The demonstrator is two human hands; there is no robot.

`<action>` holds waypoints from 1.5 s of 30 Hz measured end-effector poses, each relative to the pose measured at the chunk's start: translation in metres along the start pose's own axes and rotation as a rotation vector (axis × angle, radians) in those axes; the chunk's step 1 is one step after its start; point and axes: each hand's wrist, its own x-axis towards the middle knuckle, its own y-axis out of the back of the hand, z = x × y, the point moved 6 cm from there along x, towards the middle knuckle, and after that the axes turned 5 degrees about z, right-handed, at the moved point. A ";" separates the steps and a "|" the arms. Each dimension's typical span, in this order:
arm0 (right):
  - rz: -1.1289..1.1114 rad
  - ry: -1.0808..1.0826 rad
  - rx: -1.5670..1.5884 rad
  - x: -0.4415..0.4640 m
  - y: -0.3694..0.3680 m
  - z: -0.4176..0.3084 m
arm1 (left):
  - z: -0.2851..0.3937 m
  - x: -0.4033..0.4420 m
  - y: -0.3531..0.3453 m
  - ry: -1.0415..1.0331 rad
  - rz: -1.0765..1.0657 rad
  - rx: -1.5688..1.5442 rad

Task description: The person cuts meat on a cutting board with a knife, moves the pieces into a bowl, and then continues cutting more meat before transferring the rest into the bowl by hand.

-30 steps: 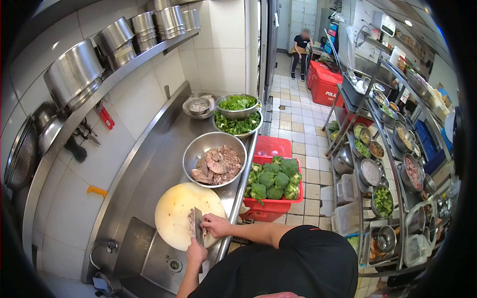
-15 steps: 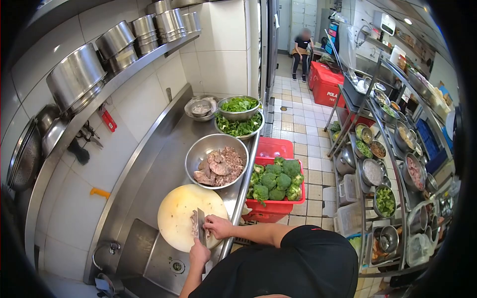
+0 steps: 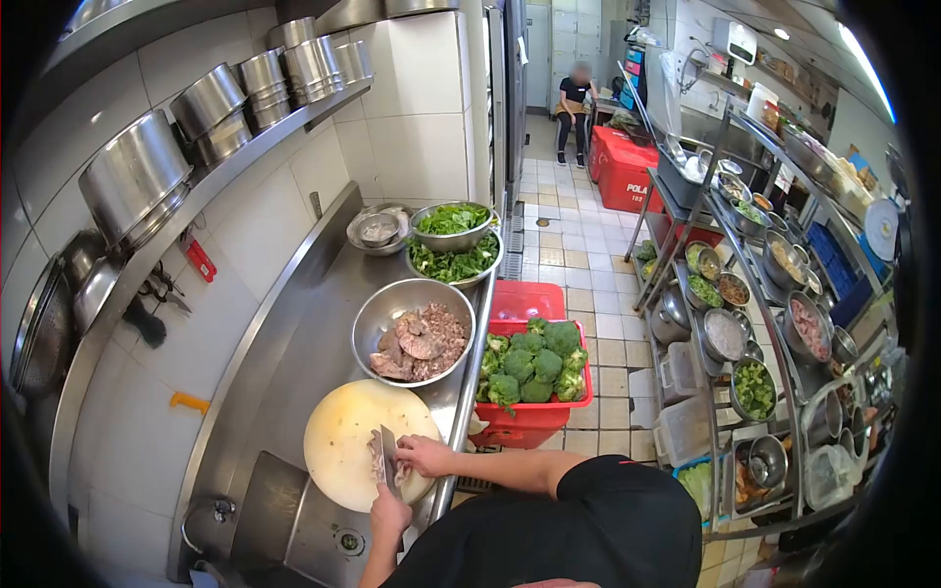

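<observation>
From where I stand, the left hand [image 3: 390, 514] has its fingers wrapped around the handle of a cleaver [image 3: 388, 456], its blade over some cut meat [image 3: 375, 453]. The right hand [image 3: 426, 457] is just beside the blade, fingers bent and close together over the meat pieces (whether they pinch any, I cannot tell from here). The meat lies on a round cutting board [image 3: 338, 441], toward the board's edge nearest the body. The board sits close to the front edge of the steel counter [image 3: 309, 328], reaching over the rim of the sink [image 3: 274, 500]. Just past the board's far edge is a metal bowl [image 3: 371, 309] of more meat, and near the counter's far front corner stand two stacked bowls of greens [image 3: 453, 257]. Beside the front edge, broccoli [image 3: 539, 363] fills a red crate [image 3: 524, 426].
</observation>
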 end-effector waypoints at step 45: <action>0.118 0.031 0.048 -0.007 -0.008 -0.007 | -0.005 0.009 0.001 -0.034 -0.001 -0.039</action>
